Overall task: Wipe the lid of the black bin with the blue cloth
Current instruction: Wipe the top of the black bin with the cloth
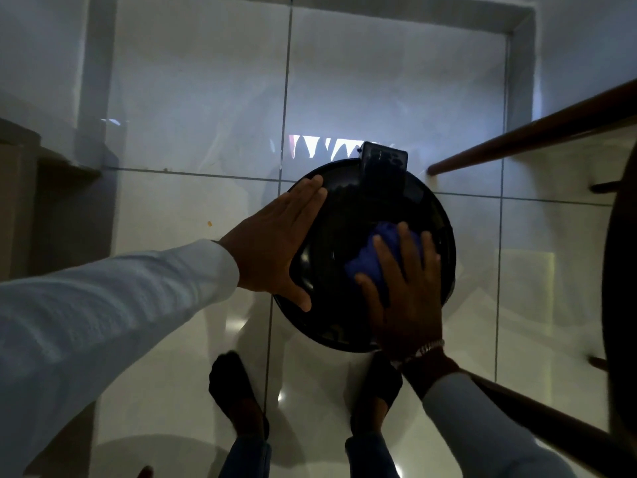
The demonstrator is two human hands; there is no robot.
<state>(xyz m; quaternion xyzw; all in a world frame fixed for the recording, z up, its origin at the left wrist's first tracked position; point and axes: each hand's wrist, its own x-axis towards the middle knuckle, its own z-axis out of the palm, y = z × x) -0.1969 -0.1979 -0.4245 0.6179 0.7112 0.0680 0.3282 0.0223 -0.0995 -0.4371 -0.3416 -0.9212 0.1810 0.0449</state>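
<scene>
The black bin's round lid (348, 215) fills the middle of the view, seen from straight above, with its hinge block (382, 167) at the far edge. My left hand (275, 243) lies flat on the lid's left rim, fingers together and stretched out. My right hand (403, 281) presses a crumpled blue cloth (372, 253) onto the right half of the lid, fingers spread over it. Most of the cloth is hidden under that hand.
The bin stands on glossy white floor tiles (206, 98). A dark wooden chair or stool (617, 270) with brown legs (517, 139) is close on the right. A low step or cabinet (20, 188) is at the left. My two feet (238, 398) stand just before the bin.
</scene>
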